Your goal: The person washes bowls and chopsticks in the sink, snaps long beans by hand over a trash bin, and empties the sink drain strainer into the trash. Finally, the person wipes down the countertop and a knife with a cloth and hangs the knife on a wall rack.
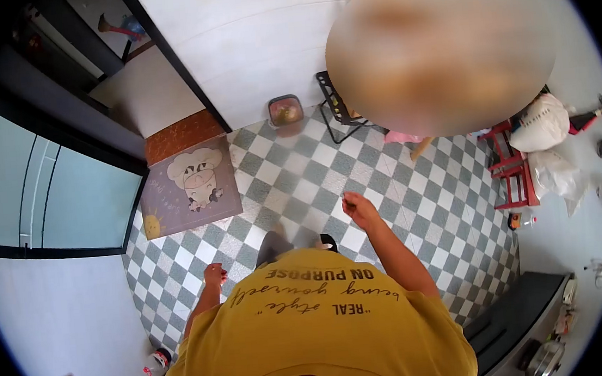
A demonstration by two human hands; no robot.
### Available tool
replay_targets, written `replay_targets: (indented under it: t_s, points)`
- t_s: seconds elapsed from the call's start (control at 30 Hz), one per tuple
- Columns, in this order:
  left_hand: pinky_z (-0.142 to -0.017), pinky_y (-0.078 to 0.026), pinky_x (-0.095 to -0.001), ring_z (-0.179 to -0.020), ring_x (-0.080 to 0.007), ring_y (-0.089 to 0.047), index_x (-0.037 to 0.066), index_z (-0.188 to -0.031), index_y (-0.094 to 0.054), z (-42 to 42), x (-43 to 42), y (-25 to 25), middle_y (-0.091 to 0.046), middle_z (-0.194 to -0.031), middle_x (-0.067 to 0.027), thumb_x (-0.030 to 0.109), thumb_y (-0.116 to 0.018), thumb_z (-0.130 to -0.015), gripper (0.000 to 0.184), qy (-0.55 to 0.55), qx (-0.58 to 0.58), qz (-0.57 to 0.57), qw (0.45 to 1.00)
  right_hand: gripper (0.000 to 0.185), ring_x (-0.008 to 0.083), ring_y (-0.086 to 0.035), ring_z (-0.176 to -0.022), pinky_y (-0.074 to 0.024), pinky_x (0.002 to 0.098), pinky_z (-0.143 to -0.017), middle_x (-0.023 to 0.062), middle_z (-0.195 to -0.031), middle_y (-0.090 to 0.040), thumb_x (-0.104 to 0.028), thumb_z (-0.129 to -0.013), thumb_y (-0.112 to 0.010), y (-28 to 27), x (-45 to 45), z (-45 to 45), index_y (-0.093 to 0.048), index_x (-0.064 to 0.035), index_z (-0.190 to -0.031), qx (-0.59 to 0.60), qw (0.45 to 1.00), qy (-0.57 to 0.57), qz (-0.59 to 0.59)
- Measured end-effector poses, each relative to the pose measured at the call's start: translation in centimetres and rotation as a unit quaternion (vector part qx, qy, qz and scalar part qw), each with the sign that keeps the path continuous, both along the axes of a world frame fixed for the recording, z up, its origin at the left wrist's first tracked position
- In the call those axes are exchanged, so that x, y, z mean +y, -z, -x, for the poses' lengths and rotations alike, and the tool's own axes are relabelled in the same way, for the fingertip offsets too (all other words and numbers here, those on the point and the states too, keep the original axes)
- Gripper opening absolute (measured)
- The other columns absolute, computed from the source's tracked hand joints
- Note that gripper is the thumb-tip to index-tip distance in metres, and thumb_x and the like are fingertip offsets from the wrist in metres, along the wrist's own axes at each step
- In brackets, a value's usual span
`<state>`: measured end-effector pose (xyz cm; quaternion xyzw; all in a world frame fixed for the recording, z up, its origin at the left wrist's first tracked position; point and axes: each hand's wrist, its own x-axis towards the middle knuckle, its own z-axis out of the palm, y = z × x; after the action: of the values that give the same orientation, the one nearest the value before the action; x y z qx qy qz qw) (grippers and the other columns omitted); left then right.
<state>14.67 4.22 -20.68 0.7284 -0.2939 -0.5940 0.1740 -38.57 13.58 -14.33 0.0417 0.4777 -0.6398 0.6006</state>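
Note:
My left hand (214, 275) hangs at my left side above the tiled floor, its fingers curled in. It touches nothing and no object shows in it. Farther forward, my right hand (361, 210) is held out over the checkered floor (394, 198) with its fingers loosely closed. Nothing shows in that hand either. A mustard shirt (312, 328) with printed words covers my body, and part of one dark shoe (328, 242) shows below it.
A cartoon doormat (191, 186) lies by the doorway at left. Ahead are a small bin (285, 111), a black folding stand (337, 104) and a blurred round table (439, 57). Red stools (513, 182) with white bags (542, 123) stand right; a dark counter (515, 309) is lower right.

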Motion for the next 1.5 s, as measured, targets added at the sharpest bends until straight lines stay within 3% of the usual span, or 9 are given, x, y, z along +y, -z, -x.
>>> replay_targets:
  t_s: [0.2,0.43,0.5,0.53,0.67,0.9,1.03,1.3,1.5]
  points:
    - [-0.040,-0.045,-0.0283,-0.047,-0.0159,-0.054,0.008,-0.098,-0.054,5.1,-7.5,0.5,-0.058,-0.066,-0.0110,0.012,-0.050,-0.086,0.013,0.254,-0.099,0.039,0.961,0.015,0.0161,-0.058,-0.074,-0.0513,0.0304,-0.070,0.0051,-0.083,-0.060,-0.012,-0.084,-0.058,-1.4,-16.7,2.7,-0.057,-0.0039,-0.097,-0.001,0.999,-0.011,0.050]
    - [-0.044,-0.046,-0.0262,-0.049,-0.0136,-0.053,0.005,-0.101,-0.054,10.4,-26.2,-0.1,-0.057,-0.066,-0.0081,0.013,-0.049,-0.084,0.019,0.180,0.020,-0.023,0.983,0.016,0.0160,-0.058,-0.076,-0.0500,0.0287,-0.074,0.0059,-0.084,-0.059,-0.013,-0.086,-0.057,0.0,-34.8,5.6,-0.059,-0.0008,-0.096,0.263,0.962,-0.062,-0.031]
    - [-0.045,-0.046,-0.0253,-0.050,-0.0131,-0.054,0.005,-0.101,-0.054,11.5,-30.5,-1.8,-0.057,-0.067,-0.0080,0.011,-0.048,-0.084,0.019,0.170,0.025,0.002,0.985,0.024,0.0158,-0.058,-0.076,-0.0480,0.0280,-0.070,0.0072,-0.085,-0.061,-0.019,-0.084,-0.059,1.7,-40.1,7.0,-0.059,0.0001,-0.098,0.422,0.899,-0.102,-0.061]
    - [-0.046,-0.046,-0.0251,-0.051,-0.0130,-0.054,0.005,-0.102,-0.054,11.6,-32.3,-2.3,-0.057,-0.066,-0.0081,0.011,-0.048,-0.084,0.019,0.161,0.037,0.013,0.986,0.035,0.0235,-0.060,-0.080,-0.0467,0.0323,-0.071,0.0121,-0.087,-0.062,-0.026,-0.084,-0.058,2.4,-42.6,8.0,-0.056,0.0000,-0.107,0.596,0.785,-0.147,-0.087]
    - [-0.046,-0.046,-0.0259,-0.050,-0.0134,-0.054,0.004,-0.101,-0.054,10.8,-36.5,-1.2,-0.057,-0.067,-0.0089,0.009,-0.048,-0.085,0.018,0.145,0.037,0.012,0.989,0.034,0.0373,-0.057,-0.092,-0.0458,0.0425,-0.077,0.0199,-0.099,-0.061,-0.024,-0.085,-0.052,1.6,-50.4,9.9,-0.053,-0.0048,-0.114,0.743,0.612,-0.218,-0.160]
    - [-0.041,-0.046,-0.0287,-0.046,-0.0166,-0.054,0.004,-0.098,-0.054,9.6,-39.6,3.8,-0.057,-0.065,-0.0111,0.004,-0.047,-0.082,0.017,0.284,-0.038,-0.056,0.957,0.027,0.0341,-0.057,-0.090,-0.0465,0.0399,-0.073,0.0140,-0.098,-0.061,-0.021,-0.080,-0.058,-4.1,-54.4,10.3,-0.059,-0.0084,-0.105,0.794,0.596,-0.117,-0.034]
    - [-0.040,-0.044,-0.0284,-0.046,-0.0153,-0.052,0.003,-0.097,-0.053,14.7,-42.6,2.0,-0.056,-0.064,-0.0100,0.004,-0.048,-0.083,0.015,0.337,-0.006,-0.002,0.941,0.035,0.0268,-0.054,-0.098,-0.0402,0.0394,-0.086,0.0101,-0.102,-0.059,-0.019,-0.073,-0.067,-7.3,-54.6,10.0,-0.059,-0.0107,-0.106,0.914,0.398,-0.061,0.046]
    - [-0.044,-0.044,-0.0282,-0.049,-0.0147,-0.052,0.004,-0.099,-0.056,20.5,-42.0,2.3,-0.056,-0.064,-0.0072,0.010,-0.046,-0.086,0.017,0.433,0.034,0.093,0.896,0.014,0.0292,-0.057,-0.070,-0.0463,0.0376,-0.064,0.0122,-0.081,-0.059,-0.014,-0.077,-0.065,-18.7,-43.5,7.0,-0.063,-0.0056,-0.088,0.702,0.679,0.163,0.139]
    - [-0.046,-0.043,-0.0320,-0.048,-0.0178,-0.054,0.002,-0.085,-0.058,23.2,-36.9,5.6,-0.056,-0.057,-0.0096,0.016,-0.048,-0.084,0.017,0.769,-0.013,0.214,0.602,0.024,0.0250,-0.059,-0.061,-0.0454,0.0368,-0.057,0.0096,-0.070,-0.061,-0.029,-0.089,-0.051,-6.7,-9.1,-4.0,-0.060,-0.0070,-0.084,0.589,0.776,0.106,-0.198]
